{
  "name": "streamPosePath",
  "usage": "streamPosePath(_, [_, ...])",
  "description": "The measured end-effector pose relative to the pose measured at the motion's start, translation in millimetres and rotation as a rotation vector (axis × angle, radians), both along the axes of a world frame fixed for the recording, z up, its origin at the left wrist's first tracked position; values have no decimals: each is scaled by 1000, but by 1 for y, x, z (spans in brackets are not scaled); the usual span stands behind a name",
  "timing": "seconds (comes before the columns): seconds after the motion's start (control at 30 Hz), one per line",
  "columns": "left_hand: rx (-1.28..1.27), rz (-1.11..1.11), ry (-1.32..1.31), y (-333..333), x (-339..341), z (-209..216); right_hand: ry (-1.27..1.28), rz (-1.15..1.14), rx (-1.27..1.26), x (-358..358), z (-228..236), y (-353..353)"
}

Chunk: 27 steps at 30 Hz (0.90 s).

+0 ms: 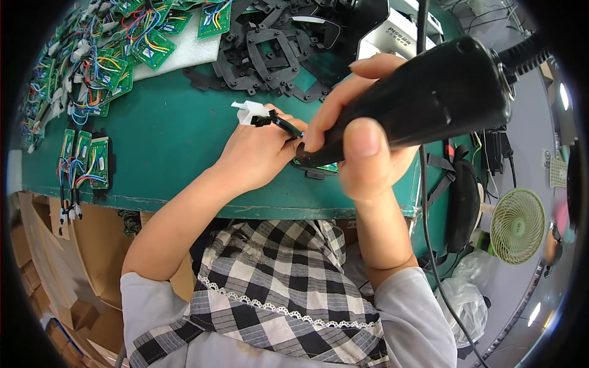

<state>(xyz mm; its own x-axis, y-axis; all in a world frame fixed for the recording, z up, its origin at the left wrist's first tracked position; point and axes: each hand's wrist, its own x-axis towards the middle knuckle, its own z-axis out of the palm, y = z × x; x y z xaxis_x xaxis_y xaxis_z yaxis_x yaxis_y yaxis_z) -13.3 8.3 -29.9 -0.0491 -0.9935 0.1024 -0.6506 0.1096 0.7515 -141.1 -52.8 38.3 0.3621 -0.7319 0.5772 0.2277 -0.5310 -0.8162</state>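
Observation:
My right hand (362,138) grips a thick black electric screwdriver (423,98), its tip pointing down at a green circuit board (316,165) on the table. My left hand (257,150) rests on that board and holds it down. A black cable with a white connector (251,112) sticks up between the fingers of my left hand. Most of the board is hidden under both hands.
The green table (172,129) carries many green circuit boards with coloured wires (104,55) at the far left, three more (86,159) near the front edge, and a heap of black plastic frames (270,49) at the back. A small fan (517,226) stands lower right.

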Motion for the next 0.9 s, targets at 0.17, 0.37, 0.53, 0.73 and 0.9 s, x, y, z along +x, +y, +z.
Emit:
streamPosePath(0.17, [-152, -121, 37, -1, 7, -30, -47, 170, 24, 3, -5, 1])
streamPosePath(0.37, [-87, -151, -87, 0, 10, -11, -22, 27, 62, -10, 0, -8])
streamPosePath(0.53, [32, -112, -121, 26, 48, 27, -495, 231, 343, -76, 12, -36])
streamPosePath(0.73, [144, -276, 219, 23, 20, 68, -499, 105, 339, -106, 12, -43])
streamPosePath(0.9, [-322, -48, -606, -19, -17, 4, -555, 123, 423, -97, 4, -36])
